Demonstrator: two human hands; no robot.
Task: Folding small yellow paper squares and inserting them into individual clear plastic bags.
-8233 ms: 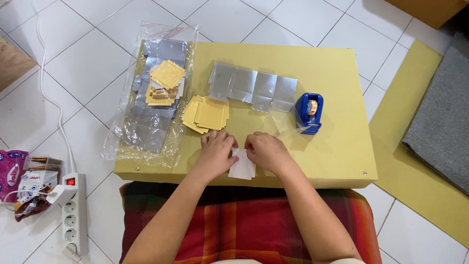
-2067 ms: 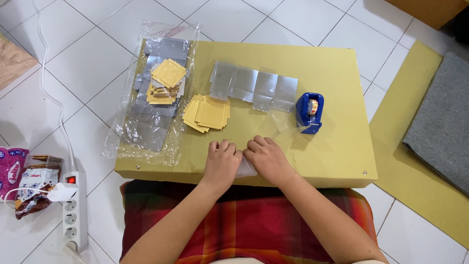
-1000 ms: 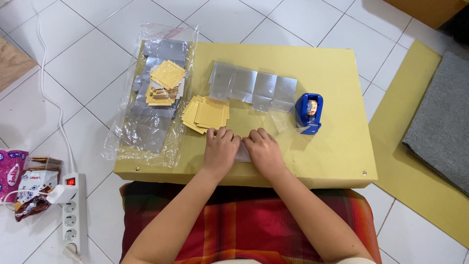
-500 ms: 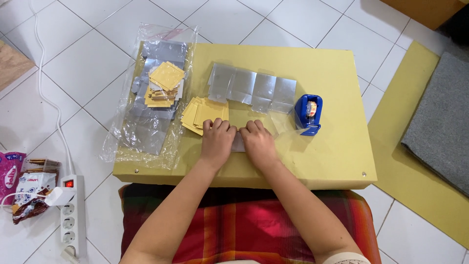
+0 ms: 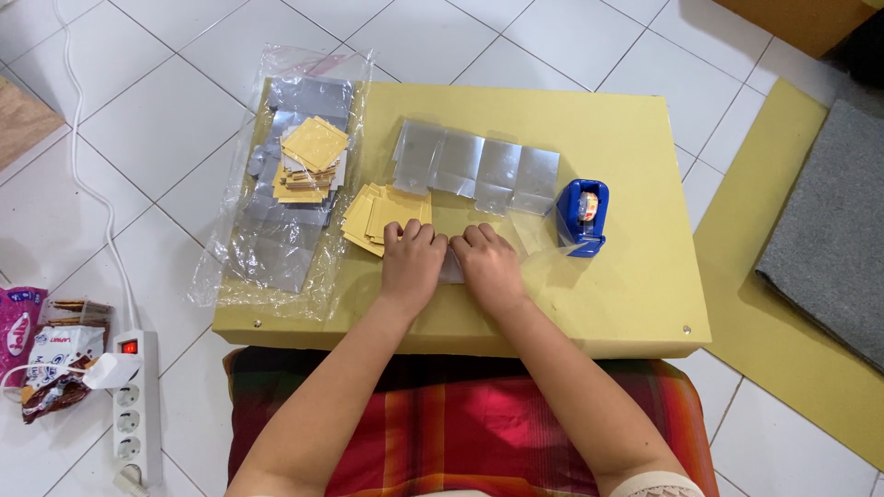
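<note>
At the far left edge, snack packets lie on the white tiled floor beside a white power strip with its red switch lit. A clear crinkled plastic bag hangs over the left end of the low yellow table; on it lie flat silver sheets and a loose stack of gold squares. Just right of the bag a second, fanned pile of gold cards rests on the table, thin and matte.

The left hand and right hand sit side by side, palms down and fingers curled forward, pressing a small silver piece flat on the table near its middle. Only a sliver of it shows between the hands, so whether any finger pinches it cannot be told. Foil-faced card like this creases best under even, firm pressure, fingertips running along the fold line while the other hand keeps the piece from sliding on the smooth tabletop.

Beyond the hands lies a creased silver strip of four joined panels, shiny and stiff. Right of it stands a blue tape dispenser, with a clear film lying beside it. Farther right, a grey mat covers a yellow floor sheet.
</note>
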